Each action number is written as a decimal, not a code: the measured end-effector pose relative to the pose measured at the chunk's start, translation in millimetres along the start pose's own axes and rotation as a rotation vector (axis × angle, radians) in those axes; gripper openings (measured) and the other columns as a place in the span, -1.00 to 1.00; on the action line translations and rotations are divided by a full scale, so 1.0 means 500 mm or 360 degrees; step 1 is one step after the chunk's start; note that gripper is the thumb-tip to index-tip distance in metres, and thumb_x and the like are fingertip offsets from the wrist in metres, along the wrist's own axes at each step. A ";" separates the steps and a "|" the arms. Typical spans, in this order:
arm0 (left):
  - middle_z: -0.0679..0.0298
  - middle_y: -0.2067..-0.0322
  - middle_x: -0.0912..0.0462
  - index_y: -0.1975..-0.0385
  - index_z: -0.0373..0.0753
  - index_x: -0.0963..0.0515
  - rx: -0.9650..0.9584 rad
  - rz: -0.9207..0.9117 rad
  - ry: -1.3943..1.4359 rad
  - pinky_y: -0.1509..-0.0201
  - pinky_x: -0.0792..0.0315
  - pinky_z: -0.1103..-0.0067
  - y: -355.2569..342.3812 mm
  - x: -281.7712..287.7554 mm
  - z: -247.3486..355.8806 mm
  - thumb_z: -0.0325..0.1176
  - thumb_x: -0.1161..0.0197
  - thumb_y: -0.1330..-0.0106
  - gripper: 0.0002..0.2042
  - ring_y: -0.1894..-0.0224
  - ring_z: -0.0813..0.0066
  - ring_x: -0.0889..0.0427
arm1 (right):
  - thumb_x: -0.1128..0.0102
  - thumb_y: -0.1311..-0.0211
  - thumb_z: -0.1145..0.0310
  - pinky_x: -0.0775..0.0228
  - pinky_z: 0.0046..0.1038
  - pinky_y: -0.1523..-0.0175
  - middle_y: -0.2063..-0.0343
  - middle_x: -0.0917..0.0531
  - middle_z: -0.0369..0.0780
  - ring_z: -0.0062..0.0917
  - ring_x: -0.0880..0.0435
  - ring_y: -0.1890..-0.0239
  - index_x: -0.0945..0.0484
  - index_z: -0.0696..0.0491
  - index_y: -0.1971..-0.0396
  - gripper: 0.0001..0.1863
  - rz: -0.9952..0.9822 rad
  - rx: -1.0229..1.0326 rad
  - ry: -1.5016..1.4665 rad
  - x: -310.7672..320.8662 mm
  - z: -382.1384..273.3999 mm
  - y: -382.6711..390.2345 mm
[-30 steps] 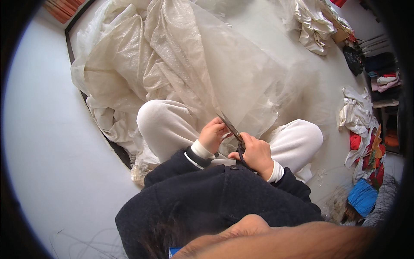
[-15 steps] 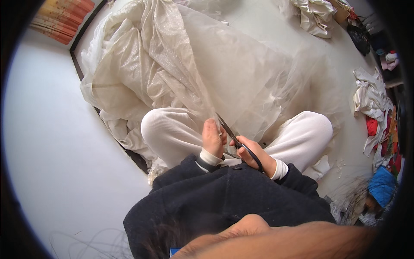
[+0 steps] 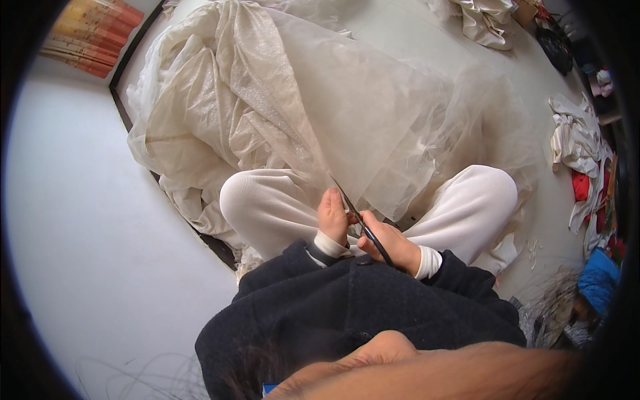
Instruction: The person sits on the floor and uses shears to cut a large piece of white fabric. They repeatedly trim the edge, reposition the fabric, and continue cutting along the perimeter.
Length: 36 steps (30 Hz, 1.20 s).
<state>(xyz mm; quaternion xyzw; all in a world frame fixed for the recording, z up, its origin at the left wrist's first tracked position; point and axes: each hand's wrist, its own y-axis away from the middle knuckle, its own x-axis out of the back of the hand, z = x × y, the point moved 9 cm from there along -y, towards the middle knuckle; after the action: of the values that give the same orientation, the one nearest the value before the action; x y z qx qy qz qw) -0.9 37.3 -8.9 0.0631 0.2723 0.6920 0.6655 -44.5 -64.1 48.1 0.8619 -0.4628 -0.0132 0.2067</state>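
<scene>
My right hand [image 3: 392, 244] is closed round the dark handles of a pair of scissors [image 3: 360, 219]. Their blades point away from me, up and to the left, against the edge of a sheer off-white fabric [image 3: 267, 100]. The blades look nearly together. Just left of them my left hand [image 3: 333, 217] pinches the near end of that fabric, thumb on top; its other fingers are partly hidden. A shimmering strip of the cloth runs from the far heap down to my left hand. Thinner tulle [image 3: 467, 120] spreads out to the right, over the floor.
I sit cross-legged in white trousers [image 3: 267, 207], the fabric in front of my knees. A white wall [image 3: 80, 220] with a dark skirting stands on the left, an orange curtain [image 3: 93, 33] at far left. White cloth [image 3: 577, 137], red pieces and a blue bag [image 3: 597, 280] lie along the right.
The scissors have drawn closer together and tilted, their tip still by the fabric edge. Both hands sit slightly further right and lower in the picture, and the whole view has shifted a little.
</scene>
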 end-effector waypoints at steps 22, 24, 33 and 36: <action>0.38 0.68 -0.36 0.47 -0.21 -0.35 -0.0019 -0.0178 -0.0045 0.68 -0.08 0.71 -0.006 -0.014 -0.004 -0.02 0.24 -0.45 -0.60 0.71 0.70 -0.22 | 0.30 -0.25 -0.28 -0.31 -0.46 0.31 0.49 -0.51 -0.15 -0.43 -0.51 0.41 -0.38 0.19 0.22 -0.29 0.0228 0.0182 -0.0346 0.028 -0.014 -0.021; 0.38 0.70 -0.34 0.49 -0.19 -0.33 0.0053 -0.0223 0.0060 0.69 -0.04 0.71 -0.009 -0.015 -0.010 0.00 0.24 -0.44 -0.59 0.72 0.70 -0.19 | 0.29 -0.24 -0.30 -0.29 -0.50 0.34 0.54 -0.48 -0.20 -0.51 -0.46 0.47 -0.38 0.18 0.24 -0.28 0.0255 0.0183 -0.0410 0.031 -0.017 -0.020; 0.38 0.66 -0.32 0.42 -0.20 -0.33 0.0354 -0.0384 0.0254 0.63 -0.08 0.69 -0.003 -0.022 -0.046 0.04 0.22 -0.42 -0.59 0.68 0.64 -0.22 | 0.29 -0.06 -0.47 -0.05 -0.69 0.56 0.67 -0.32 -0.43 -0.79 -0.23 0.66 -0.38 0.14 0.21 -0.15 0.0235 0.0117 -0.0648 0.024 -0.012 -0.026; 0.36 0.52 -0.43 0.21 -0.25 -0.39 0.0437 -0.0545 0.0324 0.43 -0.32 0.66 -0.005 -0.020 -0.059 0.01 0.21 -0.42 -0.59 0.49 0.57 -0.42 | 0.30 -0.10 -0.44 -0.08 -0.68 0.54 0.66 -0.33 -0.42 -0.78 -0.25 0.63 -0.39 0.14 0.20 -0.18 0.0305 0.0093 -0.0526 0.031 -0.012 -0.023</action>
<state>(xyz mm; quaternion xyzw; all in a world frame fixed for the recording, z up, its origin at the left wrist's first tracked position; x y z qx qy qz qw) -10.8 19.1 -32.1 0.0358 0.4363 0.5283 0.7275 -25.2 -68.8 51.9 0.8056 -0.5707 -0.1214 0.1032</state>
